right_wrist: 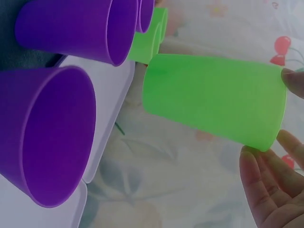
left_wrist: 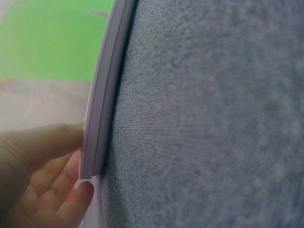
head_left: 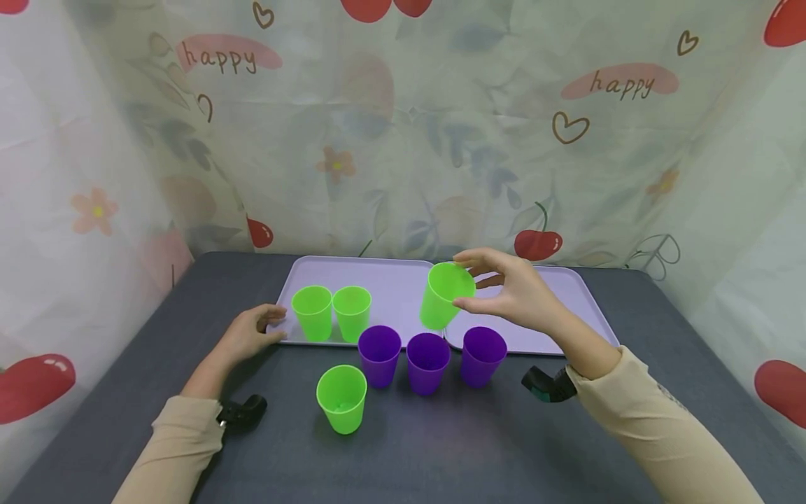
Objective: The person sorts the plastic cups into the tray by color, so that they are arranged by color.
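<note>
My right hand (head_left: 513, 290) pinches a green cup (right_wrist: 213, 99) near its rim, thumb on one side and fingers on the other. In the head view this cup is tilted over the seam between two pale lilac trays. At the left tray (head_left: 397, 280), my left hand (head_left: 248, 332) holds the front left corner, as the left wrist view shows with the thumb against its rim (left_wrist: 102, 95). Two green cups (head_left: 313, 315) stand upright side by side on that tray. Another green cup (head_left: 343, 402) stands on the dark table in front.
Three purple cups (head_left: 428, 364) stand in a row along the trays' front edges. The right tray (head_left: 560, 294) lies beside the left one on the dark table (head_left: 441, 455). A printed cloth (head_left: 409, 140) hangs behind and at the sides.
</note>
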`<action>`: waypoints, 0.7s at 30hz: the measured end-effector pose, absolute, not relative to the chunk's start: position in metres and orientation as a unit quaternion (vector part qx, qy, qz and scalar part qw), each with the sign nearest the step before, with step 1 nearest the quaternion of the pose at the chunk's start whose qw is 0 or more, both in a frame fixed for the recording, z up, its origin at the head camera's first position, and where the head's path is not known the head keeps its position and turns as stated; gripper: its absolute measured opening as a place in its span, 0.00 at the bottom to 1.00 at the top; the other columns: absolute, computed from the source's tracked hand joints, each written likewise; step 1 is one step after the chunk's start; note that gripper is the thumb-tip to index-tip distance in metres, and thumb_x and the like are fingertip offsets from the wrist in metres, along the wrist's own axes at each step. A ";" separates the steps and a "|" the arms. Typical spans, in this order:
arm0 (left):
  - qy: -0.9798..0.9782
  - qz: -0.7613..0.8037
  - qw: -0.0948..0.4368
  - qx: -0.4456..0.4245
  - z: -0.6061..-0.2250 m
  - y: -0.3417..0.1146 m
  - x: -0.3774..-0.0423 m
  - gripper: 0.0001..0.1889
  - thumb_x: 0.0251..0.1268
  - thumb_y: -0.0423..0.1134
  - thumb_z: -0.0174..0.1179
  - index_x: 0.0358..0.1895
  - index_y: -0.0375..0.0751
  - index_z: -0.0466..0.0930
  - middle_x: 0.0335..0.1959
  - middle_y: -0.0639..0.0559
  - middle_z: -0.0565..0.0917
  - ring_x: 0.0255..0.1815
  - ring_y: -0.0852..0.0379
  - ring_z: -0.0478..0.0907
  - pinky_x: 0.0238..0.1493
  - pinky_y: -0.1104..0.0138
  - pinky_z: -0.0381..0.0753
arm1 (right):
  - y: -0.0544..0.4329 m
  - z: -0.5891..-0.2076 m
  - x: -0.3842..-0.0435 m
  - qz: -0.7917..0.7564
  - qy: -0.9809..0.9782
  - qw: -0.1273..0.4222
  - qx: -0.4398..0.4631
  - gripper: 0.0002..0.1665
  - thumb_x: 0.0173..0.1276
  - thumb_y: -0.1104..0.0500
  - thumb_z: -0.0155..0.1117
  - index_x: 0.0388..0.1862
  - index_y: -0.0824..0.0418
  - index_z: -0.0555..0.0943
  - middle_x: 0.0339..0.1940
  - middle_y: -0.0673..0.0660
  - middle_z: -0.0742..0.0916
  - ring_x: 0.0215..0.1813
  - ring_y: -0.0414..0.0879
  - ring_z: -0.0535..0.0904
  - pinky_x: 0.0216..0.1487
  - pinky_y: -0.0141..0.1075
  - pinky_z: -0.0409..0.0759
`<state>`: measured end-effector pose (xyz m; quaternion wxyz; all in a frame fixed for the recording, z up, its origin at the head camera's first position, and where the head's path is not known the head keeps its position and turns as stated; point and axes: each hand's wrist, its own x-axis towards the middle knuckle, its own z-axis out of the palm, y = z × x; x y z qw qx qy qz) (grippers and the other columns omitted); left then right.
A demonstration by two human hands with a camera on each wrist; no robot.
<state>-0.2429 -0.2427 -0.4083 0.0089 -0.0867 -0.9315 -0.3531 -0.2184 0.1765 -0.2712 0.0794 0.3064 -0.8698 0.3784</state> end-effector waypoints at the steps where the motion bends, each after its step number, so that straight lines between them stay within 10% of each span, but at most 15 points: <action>1: -0.932 -0.352 0.009 -0.086 -0.408 -0.243 -0.243 0.22 0.59 0.33 0.61 0.56 0.28 0.71 0.54 0.30 0.78 0.56 0.34 0.74 0.57 0.46 0.73 | 0.176 -0.271 -0.220 0.379 -0.870 0.076 0.306 0.32 0.49 0.59 0.75 0.55 0.60 0.76 0.52 0.55 0.84 0.49 0.48 0.81 0.49 0.38 0.82; 21: -0.932 -0.353 0.002 -0.080 -0.405 -0.240 -0.240 0.23 0.59 0.33 0.61 0.56 0.28 0.71 0.54 0.30 0.78 0.56 0.34 0.74 0.57 0.46 0.72 | 0.165 -0.275 -0.253 0.378 -0.859 0.044 0.343 0.32 0.50 0.59 0.75 0.56 0.59 0.76 0.51 0.57 0.84 0.51 0.49 0.81 0.50 0.40 0.82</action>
